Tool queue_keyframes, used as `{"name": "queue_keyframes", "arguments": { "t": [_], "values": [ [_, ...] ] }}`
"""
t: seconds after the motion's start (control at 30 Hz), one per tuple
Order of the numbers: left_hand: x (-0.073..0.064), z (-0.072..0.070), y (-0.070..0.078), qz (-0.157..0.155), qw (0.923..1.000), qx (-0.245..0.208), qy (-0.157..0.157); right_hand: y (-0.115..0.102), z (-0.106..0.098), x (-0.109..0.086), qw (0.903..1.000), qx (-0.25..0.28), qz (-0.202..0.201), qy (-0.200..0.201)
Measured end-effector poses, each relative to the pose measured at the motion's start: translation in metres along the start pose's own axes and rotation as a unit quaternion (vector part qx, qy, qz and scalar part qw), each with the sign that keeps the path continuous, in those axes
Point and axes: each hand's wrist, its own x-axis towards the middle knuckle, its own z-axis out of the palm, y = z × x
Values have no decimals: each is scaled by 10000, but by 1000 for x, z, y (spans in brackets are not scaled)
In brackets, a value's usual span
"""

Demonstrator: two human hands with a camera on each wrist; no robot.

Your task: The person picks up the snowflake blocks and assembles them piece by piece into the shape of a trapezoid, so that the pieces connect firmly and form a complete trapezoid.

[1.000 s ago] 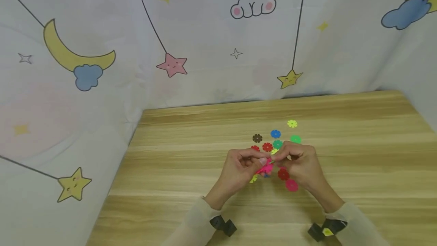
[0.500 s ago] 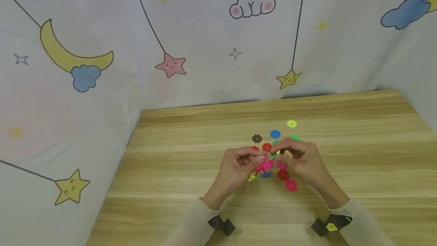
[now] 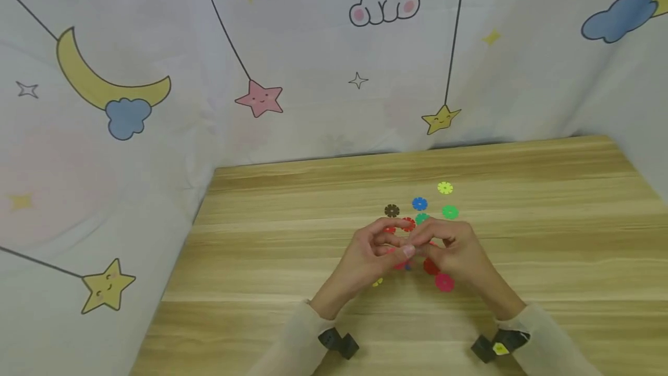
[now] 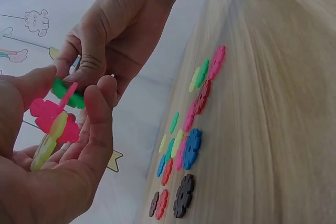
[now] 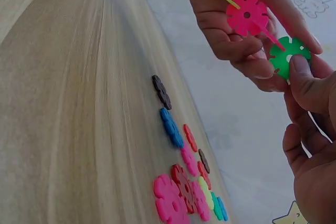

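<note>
In the head view, my left hand [image 3: 371, 260] and right hand [image 3: 453, 243] meet fingertip to fingertip above the table. My left hand holds a joined piece of notched plastic discs: a pink disc [image 5: 247, 16] facing the right wrist camera, another pink disc [image 5: 269, 35] edge-on, and a yellow disc [image 4: 50, 142] slotted into the side. Between the thumb and fingers of my right hand is a green disc [image 5: 285, 61]. The edge-on pink disc meets the green one at its rim, overlapping it in both wrist views. Fingers hide most of these pieces in the head view.
Several loose discs lie flat under and beyond the hands, among them a brown disc [image 3: 392, 210], a blue disc [image 3: 420, 203], a yellow disc [image 3: 445, 188] and a pink disc [image 3: 445, 282]. A printed cloth [image 3: 323, 45] hangs behind the wooden table [image 3: 271, 248].
The right hand drew slightly right with the green disc tilted, then came back left against the left hand. The left hand's fingers have lifted and spread a little, still holding the joined discs.
</note>
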Motion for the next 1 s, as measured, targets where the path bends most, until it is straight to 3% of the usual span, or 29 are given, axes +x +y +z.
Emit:
{"name": "queue_keyframes", "arguments": {
  "t": [0.13, 0.27, 0.5, 0.7, 1.0],
  "values": [
    [-1, -1, 1, 12, 10000, -71, -22, 2, -3, 0, 9998, -32, 127, -128],
    [0, -1, 0, 14, 9999, -123, -49, 4, -12, -2, 9984, -53, 556, -62],
    [0, -1, 0, -54, 9994, -284, -193, 17, -37, -6, 9922, -272, 1004, 686],
    [-1, 0, 0, -87, 9994, -270, -195, 36, -53, -11, 9758, -828, 1462, 1401],
    [-1, 0, 0, -114, 9998, -109, -135, 54, -63, -15, 9617, -1229, 1764, 1699]
  ]
}}
